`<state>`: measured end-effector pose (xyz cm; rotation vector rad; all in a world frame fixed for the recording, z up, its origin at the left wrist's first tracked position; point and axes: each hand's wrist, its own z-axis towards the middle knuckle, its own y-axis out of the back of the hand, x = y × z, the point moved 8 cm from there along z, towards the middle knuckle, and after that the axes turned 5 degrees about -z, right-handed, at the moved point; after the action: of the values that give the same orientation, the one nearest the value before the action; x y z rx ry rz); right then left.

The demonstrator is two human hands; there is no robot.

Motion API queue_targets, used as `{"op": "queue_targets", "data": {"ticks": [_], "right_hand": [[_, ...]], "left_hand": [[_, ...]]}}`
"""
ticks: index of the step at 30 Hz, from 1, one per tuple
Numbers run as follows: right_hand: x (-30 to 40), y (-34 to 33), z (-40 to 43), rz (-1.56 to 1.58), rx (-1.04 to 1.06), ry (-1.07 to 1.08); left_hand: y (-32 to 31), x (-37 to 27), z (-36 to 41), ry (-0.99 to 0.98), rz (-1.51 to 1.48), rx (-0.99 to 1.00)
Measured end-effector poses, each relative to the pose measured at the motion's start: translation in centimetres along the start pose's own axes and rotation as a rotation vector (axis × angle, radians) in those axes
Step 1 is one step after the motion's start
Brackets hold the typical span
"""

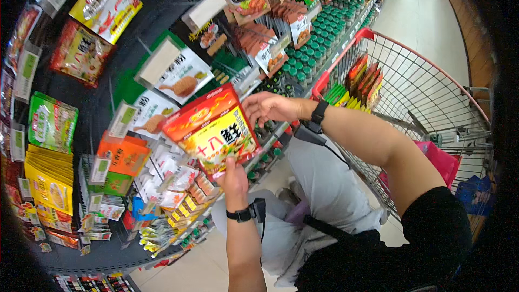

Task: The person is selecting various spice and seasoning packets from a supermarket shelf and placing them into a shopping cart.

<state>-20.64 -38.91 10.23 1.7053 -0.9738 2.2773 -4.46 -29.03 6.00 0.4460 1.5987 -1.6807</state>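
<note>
My left hand [235, 178] grips a red and yellow seasoning packet [215, 129] by its lower edge, thumb across the front. The packet is tilted, its printed face turned up to me. Beside its right edge is my right hand [265, 107], fingers apart and loosely bent. Whether those fingertips touch the packet is hard to tell. Behind the packet hang white pouches [182, 75] picturing a drumstick. A similar red and yellow packet [83, 52] hangs farther left on the dark rack.
A red-rimmed wire shopping cart [429, 69] stands to my right, holding several upright packets [365, 81] and a pink bag [440, 162]. Rows of green-capped jars [324, 28] line the shelf. Orange packets [123, 154] and yellow pouches [50, 186] hang on the left.
</note>
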Motion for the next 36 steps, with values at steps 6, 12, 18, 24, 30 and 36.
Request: {"op": "queue_targets", "data": {"ticks": [6,12,18,24,30,36], "right_hand": [[0.4,-0.2,-0.8,-0.162,-0.027,0.009],[1.0,-1.1,-1.7,-0.235,-0.015,0.009],[1.4,-1.1,-1.2,-0.311,-0.025,-0.005],[1.4,-1.5,-0.9,-0.354,-0.003,-0.032],[0.9,-1.5,-2.2,-0.373,0.019,-0.064],[0.9,-2.1,-1.5,-0.411,0.055,-0.1]], "left_hand": [[-3.2,-6.5,0.4,-0.19,-0.016,0.054],[-9.5,-14.6,3.3,-0.238,-0.011,0.064],[-10.9,-22.4,8.4,-0.338,0.014,0.17],[-11.6,-25.2,10.1,-0.34,0.071,0.226],[-13.3,-25.4,11.5,-0.355,0.051,0.233],[-13.4,-26.4,13.0,-0.292,0.001,0.179]]}}
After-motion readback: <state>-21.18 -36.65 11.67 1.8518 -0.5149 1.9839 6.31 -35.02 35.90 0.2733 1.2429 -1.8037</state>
